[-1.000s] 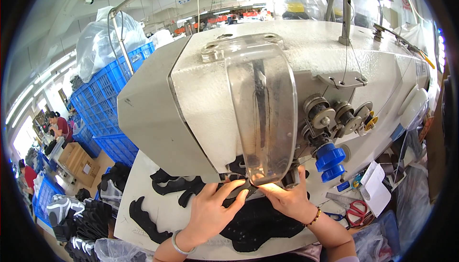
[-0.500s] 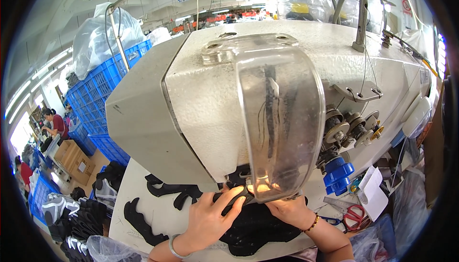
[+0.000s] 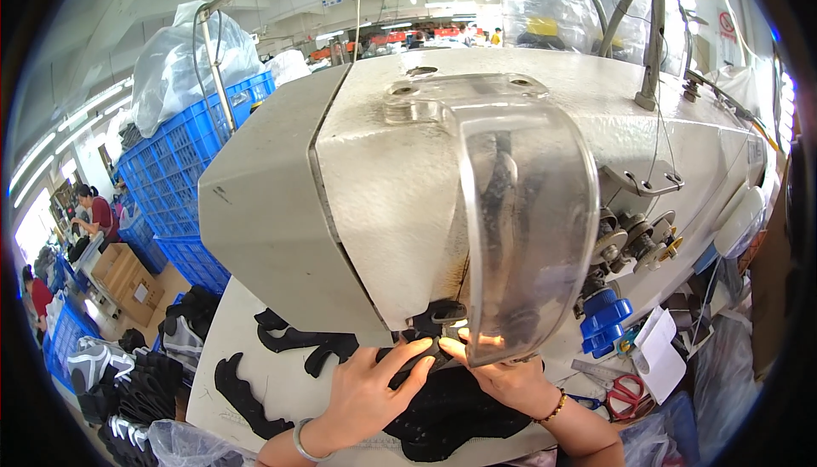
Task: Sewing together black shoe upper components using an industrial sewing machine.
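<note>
My left hand (image 3: 368, 392), a pale bangle at its wrist, pinches a black fabric piece (image 3: 414, 363) between thumb and fingers just below the sewing machine's needle area. Beside it, my right hand (image 3: 517, 384), wearing a beaded bracelet, holds the same fabric with its fingers near the seam. Part of that hand is behind the clear plastic guard (image 3: 532, 237). The dark fabric (image 3: 451, 420) spreads below both hands on the pale machine table (image 3: 213, 403). The sewing machine head (image 3: 383, 203) stands over them. The needle itself is hard to make out.
Loose black cut pieces (image 3: 247, 395) lie left on the table. Red-handled scissors (image 3: 625, 396), a ruler and white paper (image 3: 659, 352) are at the right. Blue crates (image 3: 170, 160) and stacked grey-black shoe uppers (image 3: 128, 390) stand left. A person in red (image 3: 102, 216) works farther off.
The whole view has shifted slightly, so the machine appears farther right and lower. My right fingers have come closer to my left fingertips at the fabric. Both hands keep their grip.
</note>
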Action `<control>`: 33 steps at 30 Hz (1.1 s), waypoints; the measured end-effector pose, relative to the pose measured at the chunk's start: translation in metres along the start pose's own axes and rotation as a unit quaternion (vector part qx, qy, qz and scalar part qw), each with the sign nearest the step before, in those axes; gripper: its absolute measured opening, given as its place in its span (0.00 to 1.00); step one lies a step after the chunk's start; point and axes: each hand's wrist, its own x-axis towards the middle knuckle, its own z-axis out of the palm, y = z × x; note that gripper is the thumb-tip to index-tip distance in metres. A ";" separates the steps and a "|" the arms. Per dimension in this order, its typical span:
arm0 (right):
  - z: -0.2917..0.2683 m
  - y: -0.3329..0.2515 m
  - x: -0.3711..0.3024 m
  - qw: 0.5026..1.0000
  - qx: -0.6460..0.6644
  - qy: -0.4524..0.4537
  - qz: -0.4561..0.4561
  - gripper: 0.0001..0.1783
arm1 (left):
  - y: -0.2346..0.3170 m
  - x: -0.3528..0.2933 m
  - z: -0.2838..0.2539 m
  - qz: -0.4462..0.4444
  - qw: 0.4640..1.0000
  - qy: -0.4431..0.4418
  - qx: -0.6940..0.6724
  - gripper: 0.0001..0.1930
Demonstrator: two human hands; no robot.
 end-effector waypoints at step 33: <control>-0.003 0.000 0.002 0.953 -0.284 -0.029 -0.101 0.19 | -0.006 0.007 -0.001 0.073 0.996 -0.022 0.044 0.13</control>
